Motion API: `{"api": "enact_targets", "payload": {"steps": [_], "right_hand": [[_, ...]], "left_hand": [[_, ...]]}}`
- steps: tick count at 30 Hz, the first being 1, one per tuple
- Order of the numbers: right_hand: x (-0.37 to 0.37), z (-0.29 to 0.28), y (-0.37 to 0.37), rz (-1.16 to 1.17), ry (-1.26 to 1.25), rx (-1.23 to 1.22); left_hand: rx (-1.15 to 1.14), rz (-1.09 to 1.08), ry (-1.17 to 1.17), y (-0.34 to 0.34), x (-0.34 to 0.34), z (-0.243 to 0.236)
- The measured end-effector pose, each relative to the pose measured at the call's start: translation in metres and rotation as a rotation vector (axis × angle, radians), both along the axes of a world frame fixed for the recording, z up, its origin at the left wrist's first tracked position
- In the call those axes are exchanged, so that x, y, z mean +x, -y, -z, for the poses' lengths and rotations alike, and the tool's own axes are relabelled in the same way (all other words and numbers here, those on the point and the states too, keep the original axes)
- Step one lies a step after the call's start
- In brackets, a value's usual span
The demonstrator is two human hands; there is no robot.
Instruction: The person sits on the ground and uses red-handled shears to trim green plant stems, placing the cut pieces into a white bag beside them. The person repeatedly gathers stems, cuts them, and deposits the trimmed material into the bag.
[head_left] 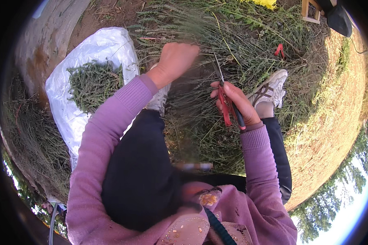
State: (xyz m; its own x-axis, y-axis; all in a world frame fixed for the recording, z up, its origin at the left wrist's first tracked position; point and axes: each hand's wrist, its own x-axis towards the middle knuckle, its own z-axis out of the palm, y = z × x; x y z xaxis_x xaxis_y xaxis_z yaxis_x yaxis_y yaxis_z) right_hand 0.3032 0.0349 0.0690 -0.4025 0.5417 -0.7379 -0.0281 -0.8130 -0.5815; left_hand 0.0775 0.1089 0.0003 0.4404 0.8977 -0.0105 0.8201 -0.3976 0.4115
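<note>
Scissors [221, 75] and a red strip [224, 111] are held in the right hand [237, 98], the left hand [177, 60] is curled (any hold cannot be told) above strewn stems [202, 108] — a cut could be caused by a leftward slip.

We are outdoors, in a field or farmyard by the look of it; bare brown soil [120, 18] shows ahead of us, and loose grey-green leafy stalks [223, 143] cover the ground between our feet; to our right stretches sunlit, straw-coloured ground [315, 167], edged by leafy trees [319, 216] and bright sky [349, 222]; on our left lies a translucent plastic bag [59, 87] of leafy sprigs [95, 85].
</note>
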Motion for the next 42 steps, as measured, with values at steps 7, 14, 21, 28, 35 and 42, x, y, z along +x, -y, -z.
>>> {"api": "enact_targets", "payload": {"steps": [7, 14, 21, 28, 35, 42], "right_hand": [[-0.007, 0.025, -0.011, -0.062, 0.006, -0.015], [0.000, 0.023, -0.005, 0.066, -0.015, -0.140], [0.003, 0.003, -0.001, 0.091, -0.019, -0.012], [0.013, 0.001, -0.001, 0.115, 0.005, 0.038], [0.007, -0.009, -0.006, 0.179, -0.061, 0.024], [0.002, -0.002, -0.005, 0.149, -0.063, 0.036]], "left_hand": [[-0.198, -0.073, 0.166, 0.022, 0.005, -0.006], [-0.219, -0.103, 0.389, -0.001, -0.015, -0.029], [-0.133, 0.033, 0.375, -0.094, -0.031, -0.001], [-0.101, 0.237, -0.030, -0.098, -0.002, 0.027], [-0.102, 0.032, 0.157, -0.092, -0.009, 0.029], [-0.097, 0.156, 0.060, -0.083, -0.006, 0.032]]}}
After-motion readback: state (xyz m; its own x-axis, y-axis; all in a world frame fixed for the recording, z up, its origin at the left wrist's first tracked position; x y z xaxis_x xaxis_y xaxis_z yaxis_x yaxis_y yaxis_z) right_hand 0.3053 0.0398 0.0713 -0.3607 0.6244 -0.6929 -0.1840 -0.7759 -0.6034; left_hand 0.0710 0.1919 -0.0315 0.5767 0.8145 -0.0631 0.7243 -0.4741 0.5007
